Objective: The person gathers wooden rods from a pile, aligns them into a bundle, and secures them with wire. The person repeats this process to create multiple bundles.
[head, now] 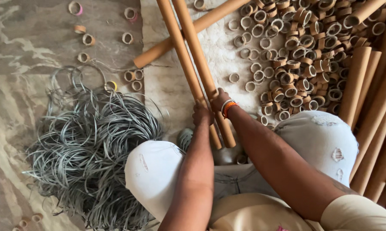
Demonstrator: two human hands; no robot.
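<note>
Nearest the camera are the person's two knees in pale, torn trousers (158,171), spread apart, with both forearms reaching out between them. To the left of the near knee lies a big tangled heap of thin grey rings (90,154), spilling over the patterned floor (26,64).

Just beyond the knees the left hand (202,114) is closed around one long brown cardboard tube (182,55), fingers wrapped over its near part. The right hand (220,99), with bangles (227,107) at the wrist, is closed around a second cardboard tube (197,47) lying just beside the first and touching it. Both tubes run from between the knees away and slightly leftward, their near ends sticking out past the hands toward the person.

Under them, farther out, a third tube (167,45) lies crosswise on a pale mat (167,81). On the right, a row of long tubes (372,111) leans along the edge. Beyond the right hand a dense pile of short cut tube rings (300,55) covers the mat. Far left, a few scattered rings (88,39) lie well apart on the floor.
</note>
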